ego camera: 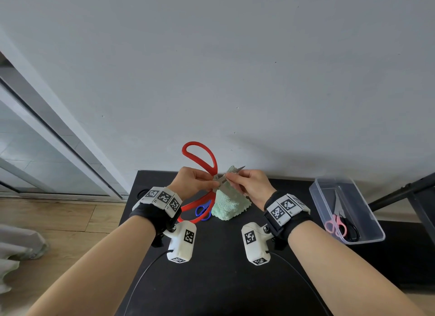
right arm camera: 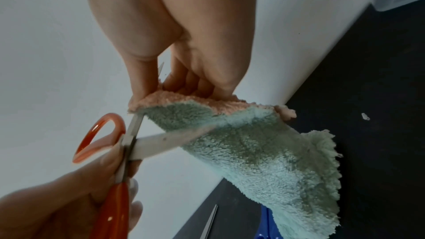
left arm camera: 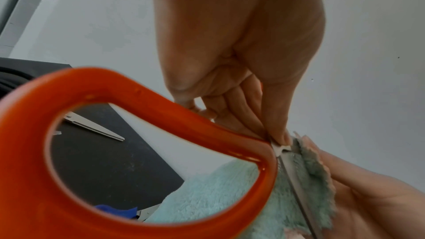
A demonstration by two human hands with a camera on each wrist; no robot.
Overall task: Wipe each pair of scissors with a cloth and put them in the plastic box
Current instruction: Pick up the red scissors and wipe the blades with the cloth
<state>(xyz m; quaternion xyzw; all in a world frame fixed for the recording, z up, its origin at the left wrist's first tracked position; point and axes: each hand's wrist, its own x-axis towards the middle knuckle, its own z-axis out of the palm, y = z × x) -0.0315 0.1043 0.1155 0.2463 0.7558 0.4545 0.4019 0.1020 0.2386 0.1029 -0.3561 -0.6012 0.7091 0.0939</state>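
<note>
Large red-handled scissors (ego camera: 200,155) are held up over the black table (ego camera: 223,280) with their blades spread apart. My left hand (ego camera: 209,181) pinches them at the pivot, seen close up in the left wrist view (left arm camera: 278,139). My right hand (ego camera: 231,178) pinches a mint-green cloth (ego camera: 228,205) folded around one blade, whose tip (ego camera: 242,167) sticks out past the fingers. In the right wrist view the cloth (right arm camera: 264,152) hangs from the fingertips (right arm camera: 184,90), and the second blade (right arm camera: 161,141) crosses in front of it. The clear plastic box (ego camera: 317,198) stands at the right.
Blue-handled scissors (ego camera: 203,211) lie on the table under the cloth and the lower red handle. Steel blades (left arm camera: 96,128) also rest on the table behind. The box holds pink scissors (ego camera: 335,224) and black scissors (ego camera: 350,228). A grey wall runs close behind the table.
</note>
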